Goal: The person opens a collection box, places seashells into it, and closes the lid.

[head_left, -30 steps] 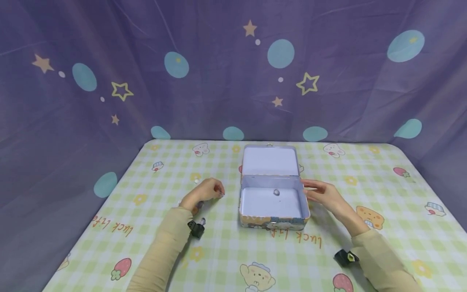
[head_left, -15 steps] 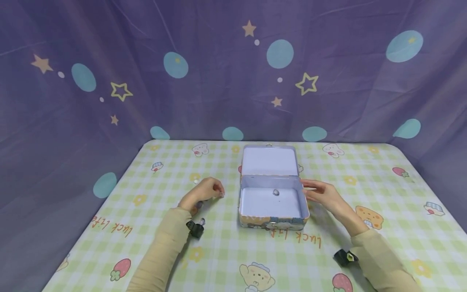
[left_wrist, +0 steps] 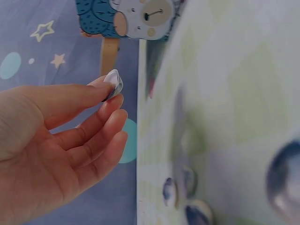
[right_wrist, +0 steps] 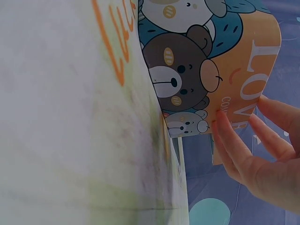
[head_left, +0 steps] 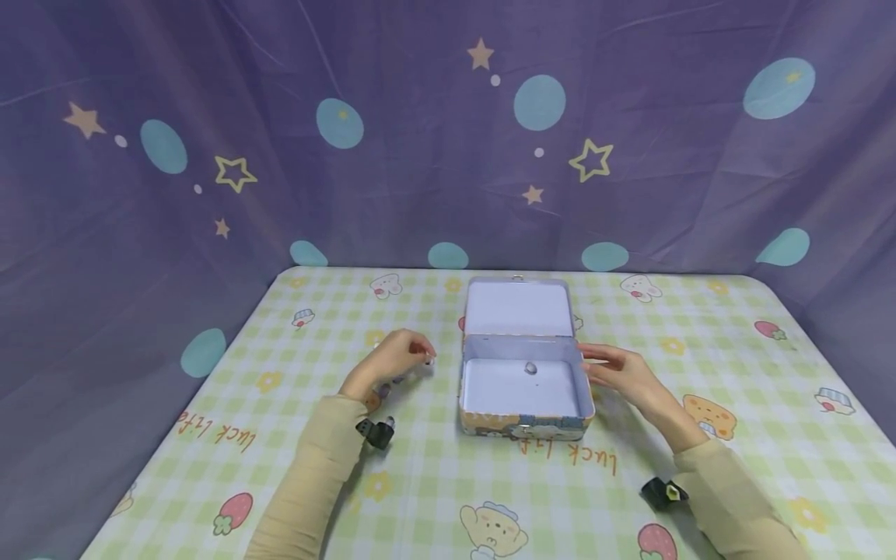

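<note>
My left hand (head_left: pixel 392 359) is raised just above the tablecloth, left of the tin box (head_left: pixel 490 426). Between its thumb and index finger it pinches a small glossy white-and-grey stone (left_wrist: pixel 113 84); the other fingers bend loosely. Below the left wrist lie several similar stones (head_left: pixel 382 390), partly hidden by the hand in the head view. The hinged box has its lid (head_left: pixel 518 307) tipped fully back. One greyish stone (head_left: pixel 530 369) sits on the white floor inside. My right hand (head_left: pixel 623 375) touches the box's right side with extended fingertips, against the printed bear wall (right_wrist: pixel 187 61).
A green-and-white checked tablecloth (head_left: pixel 420 482) with printed cartoons covers the table. Behind it hangs a purple curtain (head_left: pixel 434 155) with stars and blue ovals. Black wrist cameras (head_left: pixel 378 433) are strapped at both sleeves.
My left hand has lifted and shifted slightly right and away, with the pinched stone coming up off the cloth. The right hand and the box have stayed put.
</note>
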Motion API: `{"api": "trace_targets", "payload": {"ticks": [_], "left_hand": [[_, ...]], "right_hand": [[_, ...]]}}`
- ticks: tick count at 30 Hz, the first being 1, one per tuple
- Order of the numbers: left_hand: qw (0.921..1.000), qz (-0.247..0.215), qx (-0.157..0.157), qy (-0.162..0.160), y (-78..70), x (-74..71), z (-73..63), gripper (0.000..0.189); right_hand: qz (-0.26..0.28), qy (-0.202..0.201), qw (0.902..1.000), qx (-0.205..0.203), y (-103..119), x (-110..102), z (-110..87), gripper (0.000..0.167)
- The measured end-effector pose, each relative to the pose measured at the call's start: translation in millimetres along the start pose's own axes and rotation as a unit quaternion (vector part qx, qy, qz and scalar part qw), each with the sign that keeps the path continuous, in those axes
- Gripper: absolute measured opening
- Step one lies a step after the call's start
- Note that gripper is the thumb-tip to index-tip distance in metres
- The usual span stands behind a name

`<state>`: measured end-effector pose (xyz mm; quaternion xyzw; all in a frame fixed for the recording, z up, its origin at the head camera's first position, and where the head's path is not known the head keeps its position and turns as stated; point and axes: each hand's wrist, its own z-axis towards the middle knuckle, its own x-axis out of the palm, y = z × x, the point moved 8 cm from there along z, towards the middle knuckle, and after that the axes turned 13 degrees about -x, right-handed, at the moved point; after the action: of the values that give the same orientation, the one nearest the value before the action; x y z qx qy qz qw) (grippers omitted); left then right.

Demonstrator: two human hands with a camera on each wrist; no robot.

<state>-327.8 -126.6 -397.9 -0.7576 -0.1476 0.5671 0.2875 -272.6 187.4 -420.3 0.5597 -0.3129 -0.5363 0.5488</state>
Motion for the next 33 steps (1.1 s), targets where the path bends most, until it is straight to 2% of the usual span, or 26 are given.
{"api": "trace_targets", "payload": {"ticks": [4,17,27,33], "left_hand": [[1.0000,0.003,0.000,-0.002,-7.8,-3.8,-0.9,0.010],[0.9971,0.010,0.073,-0.015,-45.1,-17.4,-0.7,0.011],[0.9968,0.007,0.080,0.002,-62.9,-13.1,4.5,0.014],[0.9947,0.012,0.101,0.012,-79.4,-11.1,7.4,0.014]], "right_hand": [[-0.002,-0.001,1.0000,0.000,-1,-1,-0.2,0.053],[0.000,-0.003,1.0000,0.001,-3,-1,0.8,0.054],[-0.002,0.000,1.0000,-0.002,-1,0,0.5,0.053],[-0.005,0.000,1.0000,-0.003,1,0,-0.2,0.053]]}}
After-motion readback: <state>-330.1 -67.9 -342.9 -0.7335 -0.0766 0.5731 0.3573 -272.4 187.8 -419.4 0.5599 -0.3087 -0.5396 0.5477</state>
